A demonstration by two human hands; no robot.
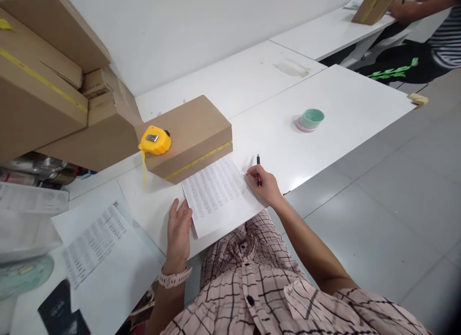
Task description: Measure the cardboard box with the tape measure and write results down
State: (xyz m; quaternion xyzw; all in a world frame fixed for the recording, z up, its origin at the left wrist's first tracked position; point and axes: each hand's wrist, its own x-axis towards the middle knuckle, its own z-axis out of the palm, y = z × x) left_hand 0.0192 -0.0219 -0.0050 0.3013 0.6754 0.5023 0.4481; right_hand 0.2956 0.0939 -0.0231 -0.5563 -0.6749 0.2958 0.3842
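My right hand (264,183) is closed around a red and black pen (258,180), its silver end pointing up and away from me. That hand rests at the right edge of a printed sheet (216,195) covered in columns of small text. My left hand (179,229), with a pale watch strap at the wrist, lies at the sheet's left edge; its fingers are a little bent and apart, holding nothing. Just beyond the paper stands a closed cardboard box (194,133) with a strip of yellow measuring tape along its near side. A yellow tape measure (155,140) sits on top.
Larger cardboard boxes (43,85) are stacked at the left. More printed papers (104,258) lie at the lower left, beside a black card (59,306). A green round dish (311,118) is on the white table (266,104). At the upper right, another person's hands (406,8) are near a box (374,6).
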